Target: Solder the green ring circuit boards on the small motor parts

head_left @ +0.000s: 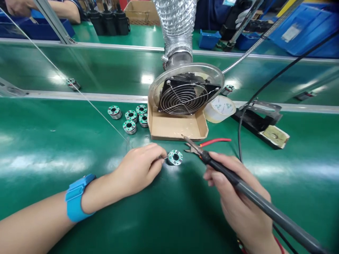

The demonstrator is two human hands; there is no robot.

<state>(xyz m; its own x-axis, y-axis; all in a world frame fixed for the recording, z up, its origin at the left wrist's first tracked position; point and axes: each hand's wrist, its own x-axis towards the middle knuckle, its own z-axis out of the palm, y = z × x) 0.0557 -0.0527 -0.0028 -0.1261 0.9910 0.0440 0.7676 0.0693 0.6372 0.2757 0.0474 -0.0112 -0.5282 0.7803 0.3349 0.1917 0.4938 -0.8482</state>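
My right hand (243,197) is wrapped round a soldering iron (225,169). Its tip points up and left, over the front of the cardboard tray and apart from any part. Pinched in my left hand (144,162) is a thin solder wire (165,158), whose short end shows at the fingertips. That end reaches the left edge of a small round metal part with a ring-shaped green circuit board (175,157) on top, standing on the green bench. A blue wrist strap (79,197) circles my left wrist. Behind the iron's tip lie red-handled cutters (215,140), partly hidden.
Several similar round parts (129,127) stand left of the cardboard tray (178,132). A fume extractor fan (184,97) leans over it. Right are a roll of tape (219,109) and an iron stand with sponge (275,135). A black cable (243,113) hangs there. Another person's arm (60,10) is across the bench.
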